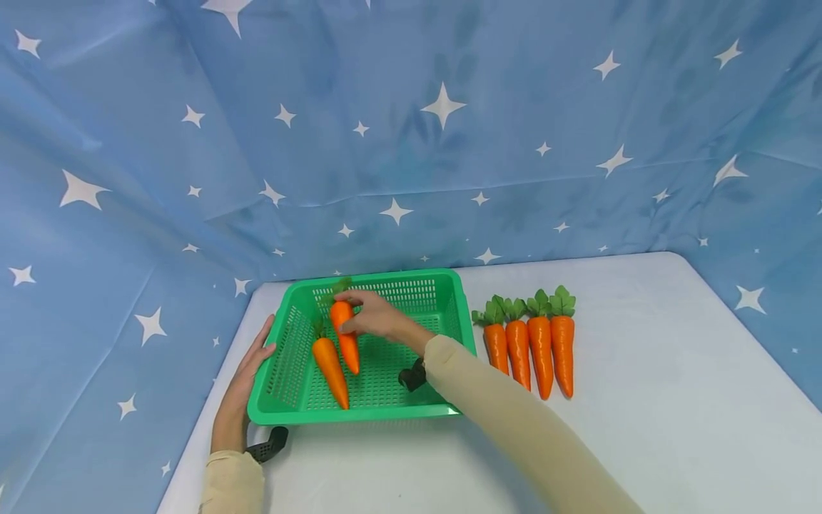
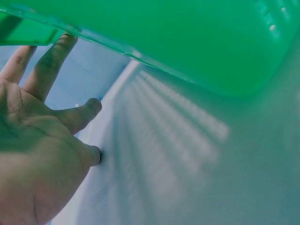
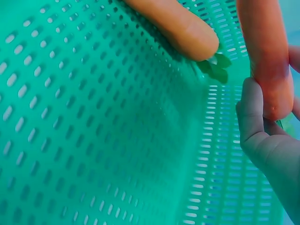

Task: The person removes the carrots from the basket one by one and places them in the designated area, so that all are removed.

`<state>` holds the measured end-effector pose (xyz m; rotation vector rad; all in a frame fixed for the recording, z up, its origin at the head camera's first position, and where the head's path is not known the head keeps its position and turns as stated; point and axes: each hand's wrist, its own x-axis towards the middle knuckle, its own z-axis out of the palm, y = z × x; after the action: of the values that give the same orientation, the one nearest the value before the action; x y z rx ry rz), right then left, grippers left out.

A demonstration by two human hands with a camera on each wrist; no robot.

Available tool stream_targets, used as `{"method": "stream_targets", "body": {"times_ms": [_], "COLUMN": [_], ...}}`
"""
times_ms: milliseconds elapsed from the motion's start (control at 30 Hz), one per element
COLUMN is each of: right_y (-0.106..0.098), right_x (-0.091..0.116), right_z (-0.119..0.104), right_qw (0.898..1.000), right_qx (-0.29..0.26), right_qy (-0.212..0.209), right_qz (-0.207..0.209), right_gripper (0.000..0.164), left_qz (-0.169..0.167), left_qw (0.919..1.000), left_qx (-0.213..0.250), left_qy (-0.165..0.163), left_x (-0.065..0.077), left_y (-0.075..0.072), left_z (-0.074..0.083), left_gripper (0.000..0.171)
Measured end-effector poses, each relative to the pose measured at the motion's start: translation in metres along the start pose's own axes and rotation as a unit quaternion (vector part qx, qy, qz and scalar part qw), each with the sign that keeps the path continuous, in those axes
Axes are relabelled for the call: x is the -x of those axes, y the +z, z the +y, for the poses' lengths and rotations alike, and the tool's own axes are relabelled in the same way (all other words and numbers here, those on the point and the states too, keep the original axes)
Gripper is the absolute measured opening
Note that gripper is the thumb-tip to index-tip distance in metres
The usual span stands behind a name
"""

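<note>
Pointing nearward, slanting slightly rightward, held carrot point(image 1: 348, 345)

Blue cloth point(image 1: 514, 164) rising behind the white table point(image 1: 674, 400) and sweeping round both its sides, white four-pointed stars point(image 1: 443, 106) large and small scattered right across it, creases point(image 1: 359, 195) cutting through, darker leaf shapes point(image 1: 465, 28) showing faintly, and there, the table's far right corner point(image 1: 669, 260), smoothly rounded
</note>
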<state>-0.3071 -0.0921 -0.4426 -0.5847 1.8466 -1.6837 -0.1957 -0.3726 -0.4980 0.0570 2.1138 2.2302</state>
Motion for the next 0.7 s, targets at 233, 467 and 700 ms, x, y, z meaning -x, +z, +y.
{"method": "stream_targets", "body": {"times_ms": [233, 467, 700], "right_y": [-0.01, -0.013, -0.018], "right_x": [0.008, 0.016, 0.029], "right_z": [-0.007, -0.014, -0.023], "right_qw": [1.0, 1.0, 1.0], "right_qx": [-0.007, -0.002, -0.006], "right_qy": [0.001, -0.013, -0.018], "right_qz": [0.011, 0.013, 0.02], "right_gripper": [0.066, 0.067, 0.067], "left_qz": [-0.008, 0.017, 0.015], "left_qw": [0.9998, 0.9993, 0.9994], "left_qx": [0.013, -0.03, -0.028], "left_qy": [0.009, -0.011, -0.013], "left_x": [-0.001, 0.001, 0.001], "left_y": [-0.001, -0.001, 0.001], "left_z": [-0.001, 0.001, 0.001], "left_gripper": [0.067, 0.065, 0.065]}}
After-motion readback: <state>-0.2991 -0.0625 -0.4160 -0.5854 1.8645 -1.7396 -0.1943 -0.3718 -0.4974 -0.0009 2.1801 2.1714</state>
